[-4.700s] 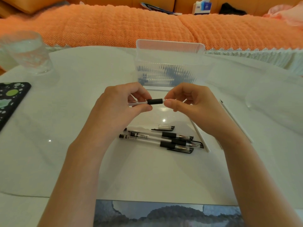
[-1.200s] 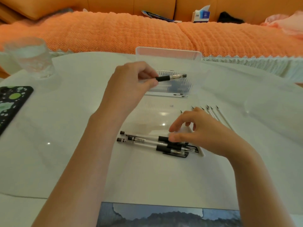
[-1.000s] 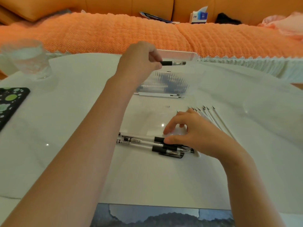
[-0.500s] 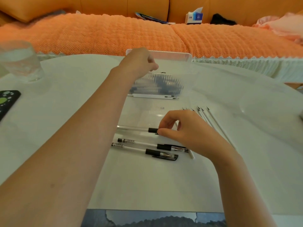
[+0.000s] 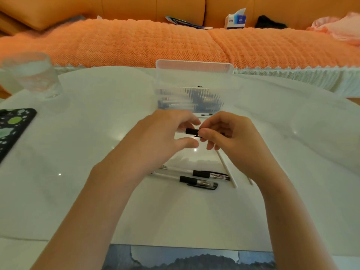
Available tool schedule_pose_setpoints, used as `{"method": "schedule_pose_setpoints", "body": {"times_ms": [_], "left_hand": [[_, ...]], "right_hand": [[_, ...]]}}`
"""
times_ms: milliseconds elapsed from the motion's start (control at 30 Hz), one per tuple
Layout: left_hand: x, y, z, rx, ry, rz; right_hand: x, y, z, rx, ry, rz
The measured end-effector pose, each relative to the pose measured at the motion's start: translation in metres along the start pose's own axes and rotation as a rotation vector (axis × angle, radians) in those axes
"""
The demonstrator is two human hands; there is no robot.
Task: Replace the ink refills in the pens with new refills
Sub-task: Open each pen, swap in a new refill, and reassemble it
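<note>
Both hands hold one pen (image 5: 191, 131) up above the white table; only its black grip section shows between them. My left hand (image 5: 163, 137) grips the clear barrel end, which it mostly hides. My right hand (image 5: 227, 136) pinches the cap end. Two more clear pens with black grips (image 5: 196, 177) lie side by side on the table below my hands. A white refill (image 5: 227, 168) lies slanted beside them, and more refills are hidden under my right hand. A clear plastic box (image 5: 194, 88) holding pens stands just behind my hands.
A glass of water (image 5: 32, 75) stands at the back left. A black phone case with green spots (image 5: 13, 125) lies at the left edge. An orange-covered sofa (image 5: 175, 41) runs behind the table. A dark picture (image 5: 187, 258) lies at the table's near edge.
My left hand put the earlier pen into the clear box and came back empty. My right hand lifted a third pen off the table, and both hands now hold it.
</note>
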State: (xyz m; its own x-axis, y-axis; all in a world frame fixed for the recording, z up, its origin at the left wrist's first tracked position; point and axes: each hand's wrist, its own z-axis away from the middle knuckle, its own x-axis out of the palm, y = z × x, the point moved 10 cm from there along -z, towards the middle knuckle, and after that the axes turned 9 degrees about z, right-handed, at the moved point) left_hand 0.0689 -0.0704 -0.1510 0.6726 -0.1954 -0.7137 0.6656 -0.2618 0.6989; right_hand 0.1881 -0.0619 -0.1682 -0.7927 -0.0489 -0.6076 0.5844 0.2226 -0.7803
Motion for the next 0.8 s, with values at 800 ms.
{"method": "schedule_pose_setpoints", "body": {"times_ms": [800], "left_hand": [[0.000, -0.033, 0.016, -0.164, 0.202, 0.047]], "right_hand": [[0.013, 0.000, 0.000, -0.006, -0.097, -0.069]]}}
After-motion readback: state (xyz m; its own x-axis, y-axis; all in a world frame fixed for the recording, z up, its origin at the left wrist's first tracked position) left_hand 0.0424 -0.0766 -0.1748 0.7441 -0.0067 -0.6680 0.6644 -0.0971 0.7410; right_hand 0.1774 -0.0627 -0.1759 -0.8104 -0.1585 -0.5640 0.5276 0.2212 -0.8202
